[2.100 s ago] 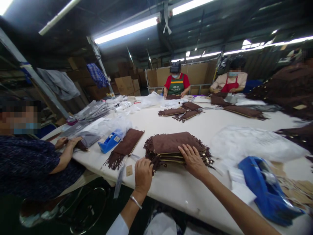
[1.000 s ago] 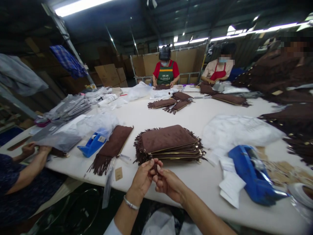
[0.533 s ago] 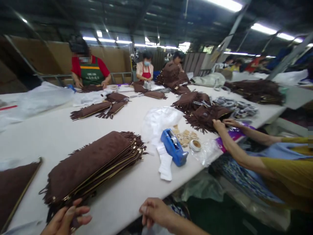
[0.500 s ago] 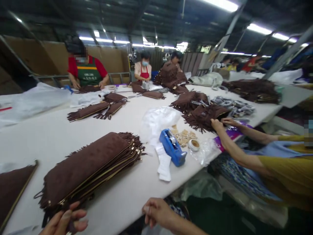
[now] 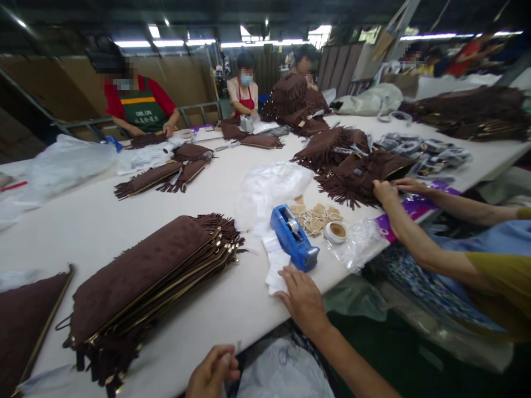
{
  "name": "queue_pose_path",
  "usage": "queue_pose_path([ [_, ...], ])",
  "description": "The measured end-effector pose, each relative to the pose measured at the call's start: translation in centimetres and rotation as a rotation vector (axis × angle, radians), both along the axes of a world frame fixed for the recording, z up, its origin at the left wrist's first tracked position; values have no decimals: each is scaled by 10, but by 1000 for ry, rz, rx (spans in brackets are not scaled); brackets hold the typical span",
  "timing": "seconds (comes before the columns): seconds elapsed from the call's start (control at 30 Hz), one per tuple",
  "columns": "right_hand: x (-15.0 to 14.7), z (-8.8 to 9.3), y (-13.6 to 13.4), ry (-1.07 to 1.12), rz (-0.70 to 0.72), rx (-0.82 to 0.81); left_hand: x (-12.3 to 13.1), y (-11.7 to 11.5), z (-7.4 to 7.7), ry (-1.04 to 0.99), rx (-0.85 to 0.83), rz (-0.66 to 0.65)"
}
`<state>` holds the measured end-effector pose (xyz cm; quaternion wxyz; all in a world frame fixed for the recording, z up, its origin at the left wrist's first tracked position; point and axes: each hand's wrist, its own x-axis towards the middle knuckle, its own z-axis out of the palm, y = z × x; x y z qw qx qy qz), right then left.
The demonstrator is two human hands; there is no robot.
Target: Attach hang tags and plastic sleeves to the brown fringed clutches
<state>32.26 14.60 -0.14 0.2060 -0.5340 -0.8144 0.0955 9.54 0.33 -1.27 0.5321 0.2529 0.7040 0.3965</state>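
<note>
Low at the table's front edge, my left hand (image 5: 213,371) is closed with thumb and fingers pinched together. Whatever it holds, if anything, is too small to make out. My right hand (image 5: 302,301) reaches over the edge, fingers stretched out, the fingertips at the small white slips (image 5: 274,264). Just beyond those fingers stands a blue tape dispenser (image 5: 295,237). On the left lies a stack of brown fringed bags (image 5: 145,271) with gold zippers, apart from both hands.
Another brown bag (image 5: 29,326) lies at the left edge. Beyond the dispenser are tan tags (image 5: 317,218), a tape roll (image 5: 336,232) and clear plastic (image 5: 265,193). At right, a co-worker's hands (image 5: 385,190) handle a fringed bag (image 5: 360,174). Other people work across the table.
My right hand has moved forward and right onto the white slips, its fingers opening out. My left hand has moved right, away from the bag stack. The view has tilted down slightly.
</note>
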Motion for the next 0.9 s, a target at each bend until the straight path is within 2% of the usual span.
queue_pose_path([
  [0.13,-2,-23,4,-108,73,22,17,41,13,59,92,-96],
  [0.27,13,-26,10,-46,91,-34,32,75,22,182,174,-222],
  [0.4,23,-21,16,47,30,-110,62,95,16,278,257,-278],
  [0.5,24,-24,20,132,-34,-167,81,107,12,485,419,-327],
  [0.57,24,-29,23,211,-62,-212,90,114,8,650,526,-426],
  [0.7,31,-31,28,445,-89,-380,99,123,-8,925,573,-596],
  [0.8,40,-28,30,630,-137,-528,100,125,-17,1040,568,-625],
  [0.9,47,-28,32,812,-266,-616,99,125,-18,1069,590,-644],
])
